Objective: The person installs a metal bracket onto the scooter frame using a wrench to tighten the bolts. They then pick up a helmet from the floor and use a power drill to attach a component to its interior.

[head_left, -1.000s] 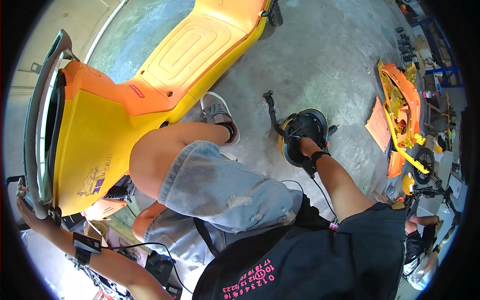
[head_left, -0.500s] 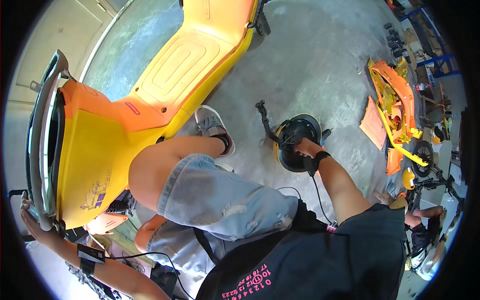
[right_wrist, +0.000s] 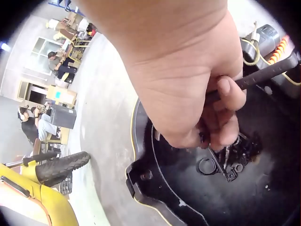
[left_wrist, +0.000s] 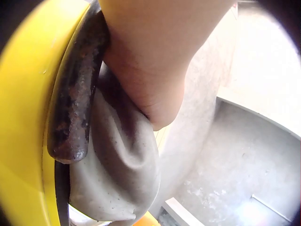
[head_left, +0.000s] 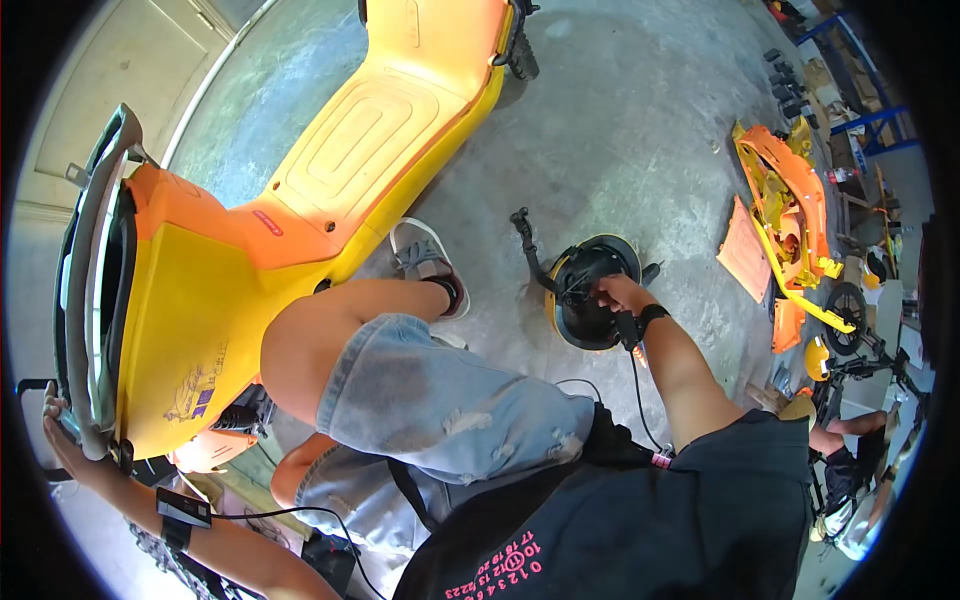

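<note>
My left hand (head_left: pixel 65 435) rests at the front end of a yellow and orange scooter body (head_left: pixel 170 350), its fingers stretched along the edge. The left wrist view shows its palm heel against a crumpled grey cover (left_wrist: pixel 122 155), beside a worn dark bar end (left_wrist: pixel 70 127); the fingers are hidden there. My right hand (head_left: pixel 625 293) reaches into a black tub (right_wrist: pixel 160 188) with a yellow outer edge, standing on the floor. Its fingers curl around a slim black bar (right_wrist: pixel 265 74). Below the fingertips lie screws and small metal parts (right_wrist: pixel 230 162).
Orange and yellow body panels (head_left: pixel 790 210) lie on the floor at the right. A jointed black arm (head_left: pixel 530 245) sticks out beside the tub. My shoe (head_left: pixel 430 265) stands next to the scooter. Other people (right_wrist: pixel 59 66) sit farther off among boxes.
The head view has shifted slightly. My right hand has drawn back a little from deep inside the tub toward its near side. The left hand stays on the scooter.
</note>
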Action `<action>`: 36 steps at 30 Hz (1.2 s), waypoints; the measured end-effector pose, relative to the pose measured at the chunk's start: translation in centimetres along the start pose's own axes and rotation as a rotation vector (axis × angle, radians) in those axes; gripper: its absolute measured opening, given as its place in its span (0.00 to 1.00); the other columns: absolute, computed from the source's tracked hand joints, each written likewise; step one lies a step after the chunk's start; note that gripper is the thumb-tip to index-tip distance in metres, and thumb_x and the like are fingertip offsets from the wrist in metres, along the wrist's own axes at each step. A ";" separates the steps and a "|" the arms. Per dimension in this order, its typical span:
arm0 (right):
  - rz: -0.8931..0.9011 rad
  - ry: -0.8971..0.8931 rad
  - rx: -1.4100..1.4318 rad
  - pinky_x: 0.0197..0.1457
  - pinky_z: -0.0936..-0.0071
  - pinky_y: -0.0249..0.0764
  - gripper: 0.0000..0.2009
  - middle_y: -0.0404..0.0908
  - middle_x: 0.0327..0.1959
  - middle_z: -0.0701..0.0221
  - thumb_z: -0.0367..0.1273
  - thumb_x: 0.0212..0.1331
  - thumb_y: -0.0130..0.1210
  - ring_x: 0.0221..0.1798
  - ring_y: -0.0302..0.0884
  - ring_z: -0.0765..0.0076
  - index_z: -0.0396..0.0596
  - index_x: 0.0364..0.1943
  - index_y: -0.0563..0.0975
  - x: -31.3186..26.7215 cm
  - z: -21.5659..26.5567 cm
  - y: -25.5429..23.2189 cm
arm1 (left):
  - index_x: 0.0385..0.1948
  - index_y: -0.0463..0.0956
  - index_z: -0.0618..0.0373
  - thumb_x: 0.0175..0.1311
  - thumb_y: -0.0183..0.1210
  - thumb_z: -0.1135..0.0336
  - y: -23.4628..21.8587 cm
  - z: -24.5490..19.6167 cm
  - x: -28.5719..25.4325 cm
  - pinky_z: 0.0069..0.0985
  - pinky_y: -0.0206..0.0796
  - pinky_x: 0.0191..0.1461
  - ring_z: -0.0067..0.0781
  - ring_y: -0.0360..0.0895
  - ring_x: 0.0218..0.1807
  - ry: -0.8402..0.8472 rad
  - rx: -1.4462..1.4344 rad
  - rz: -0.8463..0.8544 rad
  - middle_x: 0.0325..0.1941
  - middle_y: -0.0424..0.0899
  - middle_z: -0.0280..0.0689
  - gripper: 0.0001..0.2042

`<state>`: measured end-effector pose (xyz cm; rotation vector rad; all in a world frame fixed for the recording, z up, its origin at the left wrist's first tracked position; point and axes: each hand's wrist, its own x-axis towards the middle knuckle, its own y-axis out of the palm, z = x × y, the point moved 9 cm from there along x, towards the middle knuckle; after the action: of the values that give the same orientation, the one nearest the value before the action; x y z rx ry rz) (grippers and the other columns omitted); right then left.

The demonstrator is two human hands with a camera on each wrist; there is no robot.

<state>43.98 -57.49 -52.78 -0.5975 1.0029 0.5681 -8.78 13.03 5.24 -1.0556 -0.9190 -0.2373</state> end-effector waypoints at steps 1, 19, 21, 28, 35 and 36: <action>0.008 0.003 0.020 0.18 0.80 0.59 0.11 0.78 0.23 0.72 0.37 0.68 0.53 0.18 0.66 0.78 0.47 0.40 0.83 0.1 -0.3 0.0 | 0.64 0.68 0.69 0.73 0.57 0.65 0.0 -0.2 0.0 0.41 0.69 0.69 0.50 0.79 0.61 0.018 0.000 0.004 0.61 0.79 0.49 0.23; -0.281 -0.514 -0.743 0.52 0.53 0.78 0.15 0.87 0.39 0.55 0.37 0.58 0.60 0.47 0.84 0.42 0.43 0.45 0.84 6.7 -0.5 2.8 | 0.63 0.71 0.69 0.73 0.55 0.63 -0.5 0.4 -0.1 0.41 0.69 0.68 0.50 0.81 0.60 0.047 0.231 -0.009 0.61 0.81 0.49 0.22; -0.369 -0.711 -1.035 0.56 0.52 0.78 0.14 0.86 0.46 0.54 0.35 0.61 0.56 0.51 0.83 0.41 0.46 0.47 0.84 7.0 -0.6 4.0 | 0.54 0.75 0.66 0.76 0.50 0.64 0.8 1.7 -0.4 0.39 0.66 0.70 0.45 0.79 0.62 -0.118 -0.004 0.060 0.59 0.81 0.49 0.15; -0.323 -0.672 -0.759 0.54 0.48 0.77 0.14 0.86 0.43 0.52 0.39 0.68 0.49 0.50 0.82 0.39 0.48 0.47 0.82 8.3 -1.4 3.7 | 0.35 0.75 0.62 0.79 0.47 0.62 1.6 -3.4 1.6 0.32 0.63 0.65 0.35 0.76 0.53 -0.619 -0.615 -0.160 0.49 0.81 0.42 0.14; 0.076 -0.631 -1.053 0.68 0.59 0.72 0.28 0.82 0.61 0.57 0.51 0.60 0.58 0.65 0.77 0.49 0.47 0.57 0.81 8.6 1.1 2.3 | 0.36 0.75 0.64 0.77 0.47 0.66 1.0 -6.2 2.8 0.32 0.63 0.64 0.35 0.76 0.53 -0.518 -0.721 -0.182 0.46 0.81 0.41 0.12; 0.088 -0.398 -1.144 0.72 0.63 0.69 0.29 0.79 0.65 0.60 0.52 0.60 0.58 0.70 0.73 0.56 0.44 0.57 0.81 8.0 1.8 1.8 | 0.37 0.75 0.64 0.77 0.47 0.67 0.9 -6.6 3.2 0.32 0.64 0.64 0.35 0.76 0.53 -0.493 -0.711 -0.178 0.45 0.81 0.41 0.12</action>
<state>47.18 -53.67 -59.52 -1.3734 0.2427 1.2929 -2.74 8.76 5.84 -1.7344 -1.4275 -0.4873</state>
